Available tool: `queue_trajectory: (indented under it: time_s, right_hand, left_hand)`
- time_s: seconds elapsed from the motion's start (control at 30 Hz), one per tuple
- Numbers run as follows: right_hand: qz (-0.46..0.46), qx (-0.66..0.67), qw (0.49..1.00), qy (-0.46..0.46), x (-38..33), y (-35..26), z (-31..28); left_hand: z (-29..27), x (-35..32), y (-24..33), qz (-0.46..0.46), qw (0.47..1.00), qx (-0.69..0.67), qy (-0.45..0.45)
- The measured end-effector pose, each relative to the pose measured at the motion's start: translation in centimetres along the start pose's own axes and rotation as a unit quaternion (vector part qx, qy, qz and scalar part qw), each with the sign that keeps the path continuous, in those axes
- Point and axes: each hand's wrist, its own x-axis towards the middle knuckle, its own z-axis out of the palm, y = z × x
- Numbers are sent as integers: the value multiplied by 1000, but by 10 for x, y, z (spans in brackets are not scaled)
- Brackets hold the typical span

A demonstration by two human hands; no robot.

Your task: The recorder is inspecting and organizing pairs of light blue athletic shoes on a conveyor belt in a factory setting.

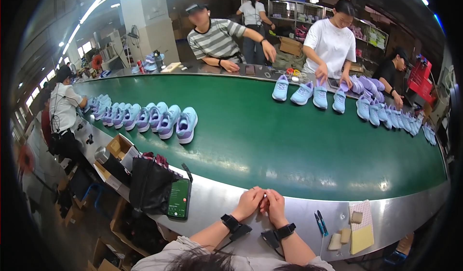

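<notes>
My left hand point(249, 202) and my right hand point(275, 205) rest together on the metal rim point(217, 198) of a green conveyor belt point(270, 141), fingertips touching, holding nothing. Black bands sit on both wrists. On the belt's left lies a row of several light blue and purple shoes point(159, 120). More such shoes point(308, 93) lie along the far side and right. The belt in front of my hands is bare.
A phone with a lit screen point(179, 198) and a black bag point(149, 184) lie to my left. Pens point(320, 223), erasers and a yellow pad point(361, 237) lie to my right. Across the belt, several people handle shoes; another person sits far left.
</notes>
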Motion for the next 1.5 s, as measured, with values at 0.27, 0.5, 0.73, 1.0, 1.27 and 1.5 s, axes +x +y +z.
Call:
queue_trajectory:
  time_s: [0.27, 0.5, 0.73, 1.0, 1.27, 1.5]
  right_hand:
    - [5, -5, 1000, 7, -3, -6, 2]
    - [26, -21, 999, 5, -2, -5, 1]
    - [27, -42, 999, -11, 0, -4, 0]
    - [33, -35, 999, -8, 1, -1, -1]
    - [37, -29, 999, 11, -2, -5, 1]
    - [29, -28, 999, 9, -2, -6, 0]
  left_hand:
    - [-1, -1, 7, -103, 987, -122, 10]
    - [1, -1, 16, -35, 985, -159, 60]
    - [4, 1, 12, -42, 974, -182, 131]
    - [3, 1, 10, -64, 976, -162, 132]
    - [2, 0, 14, -54, 984, -108, 132]
    - [2, 0, 18, -88, 972, -184, 119]
